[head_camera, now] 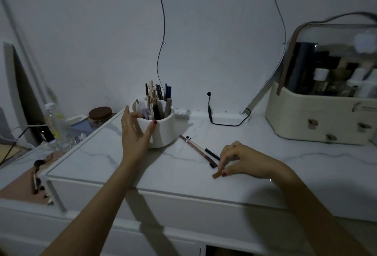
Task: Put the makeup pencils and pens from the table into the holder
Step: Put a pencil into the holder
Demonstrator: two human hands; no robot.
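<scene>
The left hand (134,133) is gripping the white holder (161,131); the right hand's (242,161) fingers (224,171) are pinching a tan pencil (216,174) on the desk (183,174).

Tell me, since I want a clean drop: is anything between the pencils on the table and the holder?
Nothing visible. The brown pencil and white-and-black pen lie on bare tabletop right of the white holder, which the left hand grips from its far side.

Light: dim, grey-blue cast across the whole frame.
Shadows: soft, dark ones from both arms on the table (183,174) front, lower centre and lower right.
Glare: pale patch on the case (318,113) lid, upper right.
Focus: grainy, soft; left edge clutter blurred.
Distortion: wide-angle bending at the edges.
</scene>
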